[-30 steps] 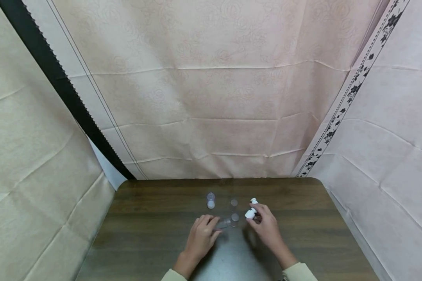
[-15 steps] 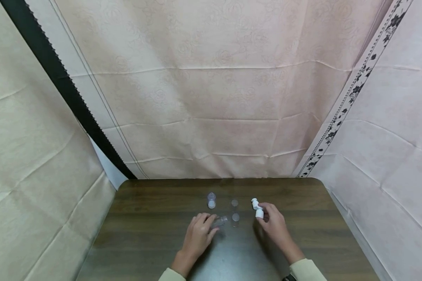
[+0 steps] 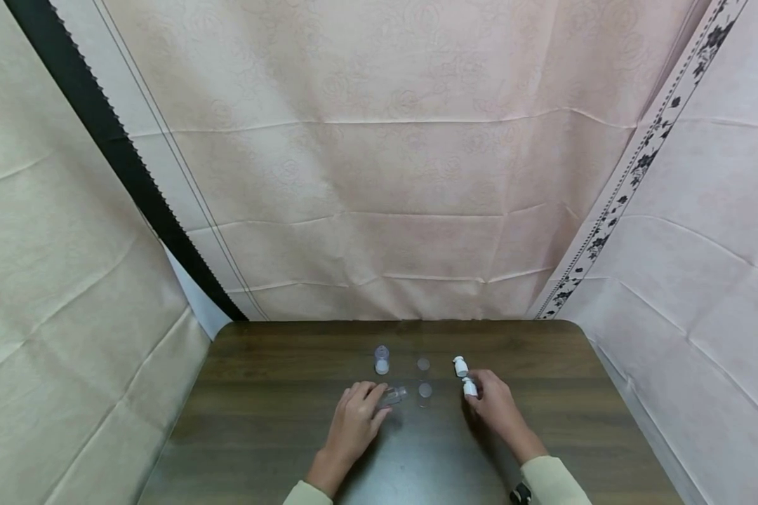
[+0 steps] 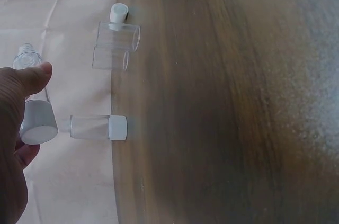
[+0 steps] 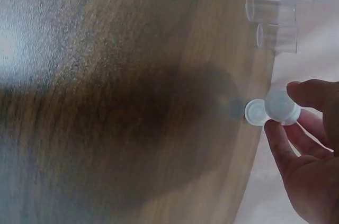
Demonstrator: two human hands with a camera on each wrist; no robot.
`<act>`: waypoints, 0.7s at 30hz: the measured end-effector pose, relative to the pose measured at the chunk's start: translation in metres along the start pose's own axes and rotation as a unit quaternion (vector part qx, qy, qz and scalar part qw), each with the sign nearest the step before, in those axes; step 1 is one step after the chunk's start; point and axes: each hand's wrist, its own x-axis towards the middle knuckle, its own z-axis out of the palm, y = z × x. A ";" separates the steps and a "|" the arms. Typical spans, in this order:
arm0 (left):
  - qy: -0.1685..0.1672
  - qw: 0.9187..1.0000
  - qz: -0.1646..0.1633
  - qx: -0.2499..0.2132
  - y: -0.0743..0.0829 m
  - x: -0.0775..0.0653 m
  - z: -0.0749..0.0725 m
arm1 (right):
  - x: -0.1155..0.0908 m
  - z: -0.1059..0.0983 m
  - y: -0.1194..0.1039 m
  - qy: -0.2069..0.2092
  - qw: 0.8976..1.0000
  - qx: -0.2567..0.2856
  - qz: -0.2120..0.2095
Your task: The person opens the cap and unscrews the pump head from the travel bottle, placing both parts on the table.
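My left hand (image 3: pixel 354 421) grips a small clear bottle (image 3: pixel 396 395) by its body. The bottle's white base (image 4: pixel 39 123) faces the left wrist camera, and its bare neck points away. On the right, my right hand (image 3: pixel 495 407) pinches a white pump top (image 5: pixel 279 106) between thumb and fingers. A second white pump top (image 3: pixel 460 366) stands on the table just beyond that hand. Between the hands are two clear cylindrical covers (image 3: pixel 425 391), one behind the other. Farther back and to the left, another clear bottle (image 3: pixel 382 359) with a white base stands upright.
The brown wooden table (image 3: pixel 259 421) has rounded far corners. Pale patterned cloth (image 3: pixel 379 210) hangs behind it, with more cloth (image 3: pixel 701 315) along both sides. A dark watch (image 3: pixel 520 494) shows at the right sleeve.
My right hand has moved right with the pump top, which has turned to a more upright tilt. My left hand has drawn slightly left with the bottle.
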 end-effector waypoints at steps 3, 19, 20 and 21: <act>-0.003 1.000 -0.004 0.002 0.000 0.000 0.001 | 0.001 0.002 0.004 -0.014 1.000 -0.008 -0.002; -0.004 1.000 -0.015 0.000 -0.001 0.002 0.001 | -0.002 0.017 0.014 -0.020 1.000 -0.014 -0.006; -0.004 1.000 -0.015 0.000 -0.001 0.002 0.001 | -0.002 0.018 0.014 -0.020 1.000 -0.015 -0.004; -0.004 1.000 -0.015 0.000 -0.001 0.002 0.001 | -0.002 0.018 0.014 -0.019 1.000 -0.015 -0.003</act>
